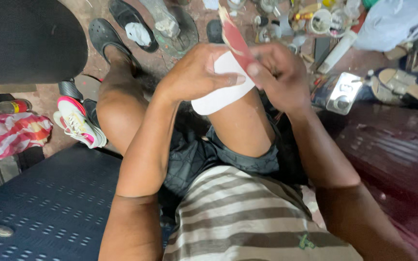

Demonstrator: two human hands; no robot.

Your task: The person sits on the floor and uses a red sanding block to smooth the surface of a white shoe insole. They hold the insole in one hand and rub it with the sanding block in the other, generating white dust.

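Observation:
Both my hands are raised over my knees, holding a flat shoe insole (218,94) that is white on one side and red on the other. My left hand (197,72) grips its left edge, thumb across the white face. My right hand (279,75) pinches the red layer (235,38), which stands lifted away from the white part at the top. The far end of the insole is partly hidden behind my fingers.
Black sandals (117,31) and a white and pink sneaker (78,123) lie on the floor at left. Small tins, jars and tools (310,19) crowd the far floor. A silver box (343,93) and tan sandals (402,82) sit right. A dark blue perforated seat (49,208) is under me.

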